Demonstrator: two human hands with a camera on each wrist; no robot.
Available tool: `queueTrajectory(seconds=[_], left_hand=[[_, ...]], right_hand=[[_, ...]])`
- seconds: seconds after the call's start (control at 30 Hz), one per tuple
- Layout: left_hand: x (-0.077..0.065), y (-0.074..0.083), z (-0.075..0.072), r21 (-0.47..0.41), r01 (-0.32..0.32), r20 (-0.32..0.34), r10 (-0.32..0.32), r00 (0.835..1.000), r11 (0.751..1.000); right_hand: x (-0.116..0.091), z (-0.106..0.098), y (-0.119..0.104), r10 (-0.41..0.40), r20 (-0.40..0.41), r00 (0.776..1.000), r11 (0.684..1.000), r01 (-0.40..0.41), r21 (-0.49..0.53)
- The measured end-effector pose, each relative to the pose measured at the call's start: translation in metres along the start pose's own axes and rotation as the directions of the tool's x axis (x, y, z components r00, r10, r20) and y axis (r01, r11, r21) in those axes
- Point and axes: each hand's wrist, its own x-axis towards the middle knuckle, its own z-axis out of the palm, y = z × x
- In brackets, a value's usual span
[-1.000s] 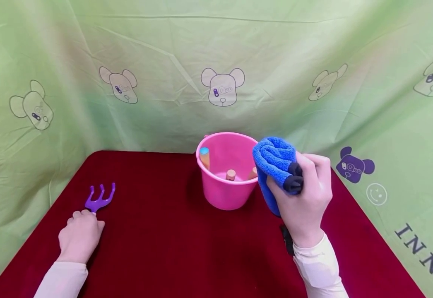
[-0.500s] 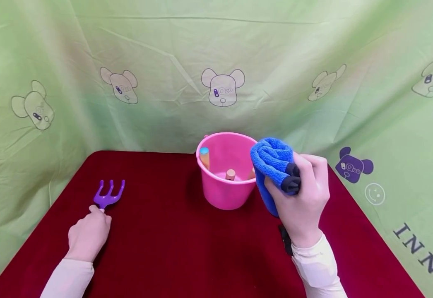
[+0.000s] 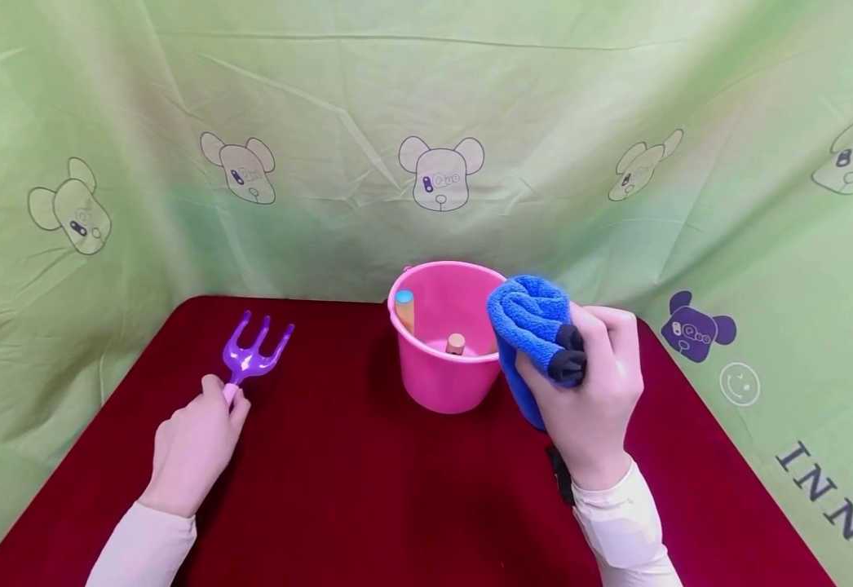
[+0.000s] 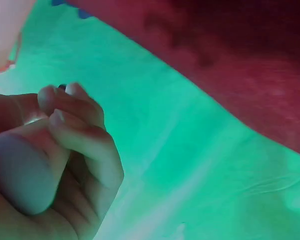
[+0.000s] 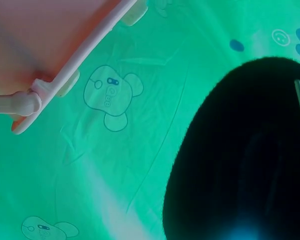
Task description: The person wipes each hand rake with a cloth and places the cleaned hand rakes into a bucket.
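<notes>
My left hand (image 3: 195, 440) grips the pale handle (image 3: 231, 392) of a purple toy rake (image 3: 250, 359) with three prongs, raised at the left of the table. In the left wrist view, its curled fingers wrap the rake's handle, whose rounded end (image 4: 22, 172) shows. At the right, my right hand (image 3: 598, 391) holds a folded blue towel (image 3: 529, 318) with black trim beside the rim of a pink bucket (image 3: 444, 383). The towel hides part of that rim. A large dark fuzzy shape (image 5: 229, 150), probably the towel in shadow, fills the right of the right wrist view.
Inside the bucket lie a blue-topped orange cylinder (image 3: 405, 314) and a wooden-ended piece (image 3: 456, 343). A dark red cloth (image 3: 338, 489) covers the table. Near the right wrist is a black strip (image 3: 562, 477). Green curtain (image 3: 324, 98) surrounds the table's back and sides.
My left hand has moved right and forward with the toy rake, whose prongs now stand farther up the view. The right hand and towel have shifted slightly left, covering more of the bucket.
</notes>
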Motion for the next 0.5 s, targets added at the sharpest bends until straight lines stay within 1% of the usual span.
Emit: queueTrajectory(seconds=[0.13,0.27,0.37,0.5], left_hand=[[0.004,0.02,-0.009,-0.047,0.019,0.064,-0.016,0.998,0.999],[0.007,0.041,-0.017,-0.107,-0.003,0.088,0.012,0.996,0.994],[0.01,0.057,-0.022,-0.139,-0.041,0.084,0.053,0.995,0.989],[0.014,0.076,-0.025,-0.147,-0.117,0.038,0.124,0.992,0.982]], right_hand=[[-0.001,0.0,0.0,-0.001,0.015,1.0,1.0,0.001,-0.001],[-0.002,0.0,-0.001,-0.004,0.026,1.0,1.0,0.004,0.001],[-0.003,0.001,-0.002,-0.009,0.036,0.999,1.0,0.009,-0.001],[-0.005,0.002,-0.002,-0.019,0.053,0.998,1.0,0.019,0.006]])
